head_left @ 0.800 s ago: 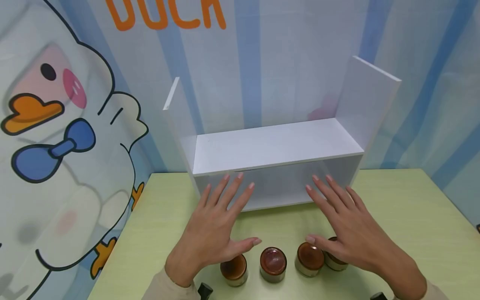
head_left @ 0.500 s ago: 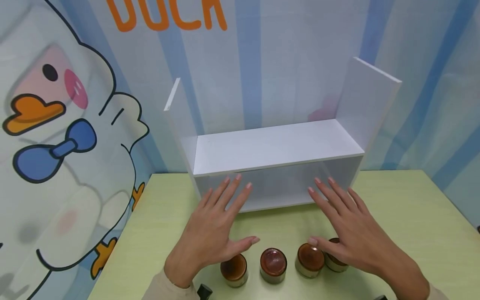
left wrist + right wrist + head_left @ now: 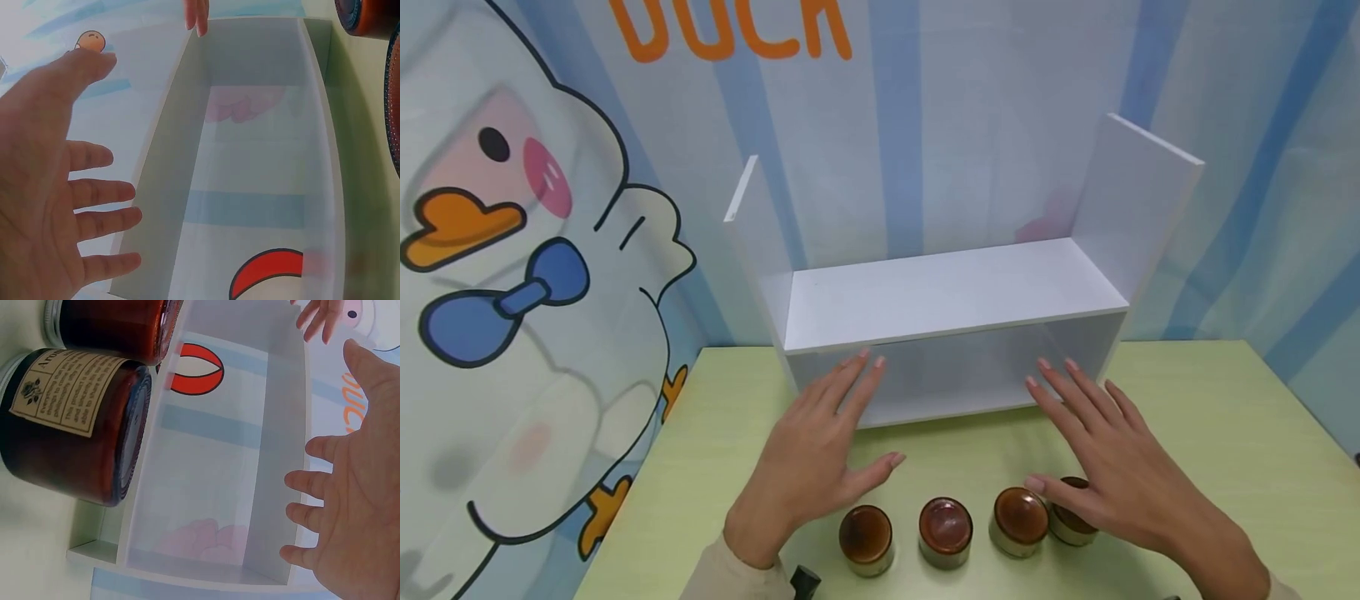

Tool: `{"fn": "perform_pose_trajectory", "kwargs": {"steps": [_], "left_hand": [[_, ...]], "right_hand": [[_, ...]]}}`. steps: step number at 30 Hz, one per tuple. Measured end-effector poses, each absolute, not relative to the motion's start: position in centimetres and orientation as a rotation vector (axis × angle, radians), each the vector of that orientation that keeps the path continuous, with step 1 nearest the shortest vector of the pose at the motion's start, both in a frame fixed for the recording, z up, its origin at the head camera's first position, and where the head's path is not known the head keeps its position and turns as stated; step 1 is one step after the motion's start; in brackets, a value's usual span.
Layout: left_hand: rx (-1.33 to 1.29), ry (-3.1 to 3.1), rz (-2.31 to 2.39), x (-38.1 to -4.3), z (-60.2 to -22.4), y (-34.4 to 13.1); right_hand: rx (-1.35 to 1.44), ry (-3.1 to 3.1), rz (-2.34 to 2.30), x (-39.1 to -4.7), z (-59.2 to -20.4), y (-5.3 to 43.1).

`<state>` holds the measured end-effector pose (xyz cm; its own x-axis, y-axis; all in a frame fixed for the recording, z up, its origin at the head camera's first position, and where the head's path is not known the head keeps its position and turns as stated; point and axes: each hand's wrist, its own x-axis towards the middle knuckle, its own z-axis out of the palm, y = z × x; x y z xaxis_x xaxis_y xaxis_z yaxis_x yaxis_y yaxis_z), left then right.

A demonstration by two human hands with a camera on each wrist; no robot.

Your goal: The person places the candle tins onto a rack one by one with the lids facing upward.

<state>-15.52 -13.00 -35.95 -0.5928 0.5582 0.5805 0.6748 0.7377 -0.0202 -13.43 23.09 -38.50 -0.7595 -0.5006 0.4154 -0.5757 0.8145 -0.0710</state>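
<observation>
My left hand (image 3: 808, 462) hovers with fingers stretched out, holding nothing, in front of the lower left part of a white shelf unit (image 3: 955, 296). Opposite it, my right hand (image 3: 1116, 475) is likewise spread and holds nothing. Below and between the hands stand several amber glass jars: a left jar (image 3: 867, 540), a middle jar (image 3: 946, 533), a right jar (image 3: 1018, 521), and a rearmost jar (image 3: 1073, 517) partly covered by my right hand in the head view. Up close in the right wrist view, a jar (image 3: 75, 419) has a tan printed label and a silvery rim at its table end.
The shelf unit has two tall side panels, a middle board and an open lower compartment (image 3: 958, 375). It stands on a pale green table (image 3: 1210, 417) near the back edge. Behind hangs a blue-striped backdrop (image 3: 955, 125) with a printed duck (image 3: 490, 333).
My left hand has turned a little and drawn slightly left, uncovering more of the left jar. My right hand has shifted slightly right and down. The jars and shelf stay put.
</observation>
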Motion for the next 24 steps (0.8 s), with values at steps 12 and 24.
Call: {"fn": "perform_pose_trajectory", "kwargs": {"steps": [12, 24], "left_hand": [[-0.855, -2.448, -0.566, -15.7, -36.3, -13.4], [-0.753, -2.458, -1.316, -16.2, -36.8, -14.0]], "right_hand": [[0.791, -2.614, 0.295, -13.1, -38.8, 23.8], [0.775, -2.636, 0.314, -12.5, -39.4, 24.4]]}}
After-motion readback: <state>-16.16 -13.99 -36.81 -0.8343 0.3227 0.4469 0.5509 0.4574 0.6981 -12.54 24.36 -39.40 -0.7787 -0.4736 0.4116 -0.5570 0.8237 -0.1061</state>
